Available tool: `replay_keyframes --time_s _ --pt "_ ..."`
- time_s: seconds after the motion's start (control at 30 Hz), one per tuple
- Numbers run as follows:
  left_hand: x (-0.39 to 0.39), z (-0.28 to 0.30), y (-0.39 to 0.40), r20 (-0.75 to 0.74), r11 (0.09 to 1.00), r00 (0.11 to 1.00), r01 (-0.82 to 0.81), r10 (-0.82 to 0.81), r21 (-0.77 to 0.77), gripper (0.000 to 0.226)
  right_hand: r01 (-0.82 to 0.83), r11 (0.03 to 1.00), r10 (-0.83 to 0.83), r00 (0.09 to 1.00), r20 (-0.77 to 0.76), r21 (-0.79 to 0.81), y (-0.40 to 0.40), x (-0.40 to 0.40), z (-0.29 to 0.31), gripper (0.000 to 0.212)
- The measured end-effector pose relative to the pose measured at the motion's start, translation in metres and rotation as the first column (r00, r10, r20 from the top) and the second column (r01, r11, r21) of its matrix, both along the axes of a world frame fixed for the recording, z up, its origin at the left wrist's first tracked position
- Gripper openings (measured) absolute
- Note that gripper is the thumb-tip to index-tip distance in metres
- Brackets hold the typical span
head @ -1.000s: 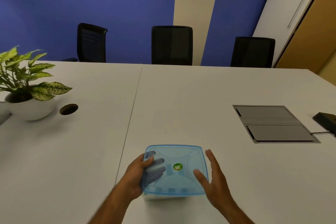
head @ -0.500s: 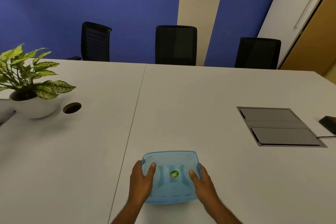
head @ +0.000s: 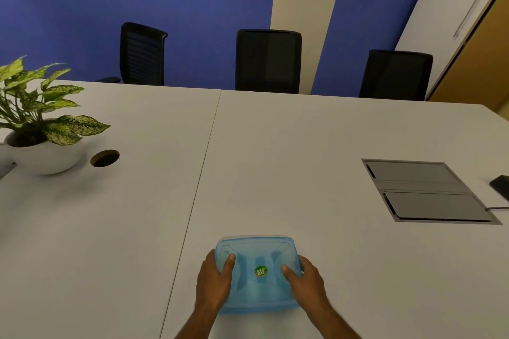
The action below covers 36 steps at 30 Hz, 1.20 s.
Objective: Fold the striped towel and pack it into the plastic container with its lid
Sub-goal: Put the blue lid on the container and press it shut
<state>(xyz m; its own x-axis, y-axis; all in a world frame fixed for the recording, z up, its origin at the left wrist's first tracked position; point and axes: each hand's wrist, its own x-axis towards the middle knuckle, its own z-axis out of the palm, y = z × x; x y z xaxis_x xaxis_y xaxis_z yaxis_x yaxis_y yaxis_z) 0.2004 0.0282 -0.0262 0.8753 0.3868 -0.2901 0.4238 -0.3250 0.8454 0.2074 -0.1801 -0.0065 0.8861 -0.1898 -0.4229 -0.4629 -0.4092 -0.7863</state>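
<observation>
In the head view, both hands are pressing on the blue lid (head: 257, 272) of the plastic container (head: 256, 308), which is sitting on the white surface (head: 275, 159) close to the person's body, just right of the seam between the two tabletops. The left hand (head: 213, 282) is wrapping the lid's left edge with its thumb (head: 230, 261) lying on top, and the right hand (head: 303, 279) is mirroring it on the right edge, thumb on top — so each grip is closing around a side of the lid rather than hanging loose. The striped towel is not showing anywhere on the surface; the lid is tinted and cloudy, so whether the towel is already lying inside cannot be told, though the lid going on suggests the packing is nearly finished. Judging the step as sealing, doing it well is calling for even downward pressure from both thumbs while the fingers are pulling up under the rim, working around the corners — the far edge looks to be the part the hands are not reaching, so it may be needing a separate press. Pushing on one side only risks popping the opposite side up. The green sticker (head: 261, 271) is sitting midway between the two thumbs, meaning the lid is lying centred between the grips. The potted plant (head: 41, 118) and the cable hatch (head: 424, 190) are standing well apart from the work.
</observation>
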Motion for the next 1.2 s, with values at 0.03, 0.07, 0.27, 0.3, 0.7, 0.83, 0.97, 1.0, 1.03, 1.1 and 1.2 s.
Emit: replay_keyframes --time_s 0.03,0.07,0.27,0.3,0.7,0.83,0.97,1.0,1.03,1.1,1.2 --pt "0.002 -0.002 0.001 -0.008 1.000 1.000 -0.007 0.007 0.010 0.034 0.014 1.000 -0.014 1.000 -0.005 0.005 -0.001 0.002 -0.002 0.019" --pt "0.003 -0.002 0.002 -0.021 1.000 1.000 -0.014 0.014 0.014 0.036 0.024 1.000 -0.024 1.000 -0.008 0.003 -0.002 0.004 -0.004 0.022" --pt "0.013 -0.004 0.009 -0.119 0.996 0.993 -0.015 0.025 0.083 0.048 0.064 0.997 -0.066 0.997 -0.044 -0.045 -0.006 0.015 -0.011 0.039" --pt "0.015 -0.003 0.010 -0.135 0.995 0.990 -0.016 0.029 0.098 0.049 0.068 0.997 -0.070 0.996 -0.051 -0.043 -0.006 0.015 -0.013 0.040" --pt "0.030 0.012 0.022 -0.180 0.999 0.983 -0.016 0.022 0.036 0.055 0.103 0.993 -0.108 0.989 -0.096 -0.060 -0.008 0.025 -0.021 0.039" --pt "0.039 0.009 0.026 -0.155 0.996 0.985 -0.088 0.082 -0.034 0.043 0.101 0.993 -0.107 0.990 -0.094 -0.067 -0.008 0.026 -0.022 0.037" --pt "0.046 0.009 0.028 -0.151 0.977 0.975 -0.182 0.165 -0.107 0.037 0.095 0.992 -0.102 0.992 -0.081 -0.078 -0.008 0.026 -0.020 0.035" --pt "0.048 0.008 0.029 -0.152 0.976 0.974 -0.184 0.166 -0.118 0.035 0.093 0.992 -0.099 0.992 -0.081 -0.080 -0.008 0.026 -0.020 0.035" --pt "0.050 0.008 0.030 -0.155 0.975 0.974 -0.184 0.163 -0.129 0.032 0.090 0.992 -0.097 0.992 -0.083 -0.083 -0.008 0.026 -0.021 0.036" --pt "0.054 0.007 0.033 -0.172 0.973 0.972 -0.183 0.159 -0.138 0.031 0.087 0.992 -0.095 0.992 -0.083 -0.091 -0.009 0.026 -0.023 0.038" --pt "0.059 0.006 0.035 -0.206 0.972 0.963 -0.201 0.174 -0.118 0.036 0.082 0.991 -0.091 0.992 -0.083 -0.108 -0.009 0.028 -0.028 0.042"
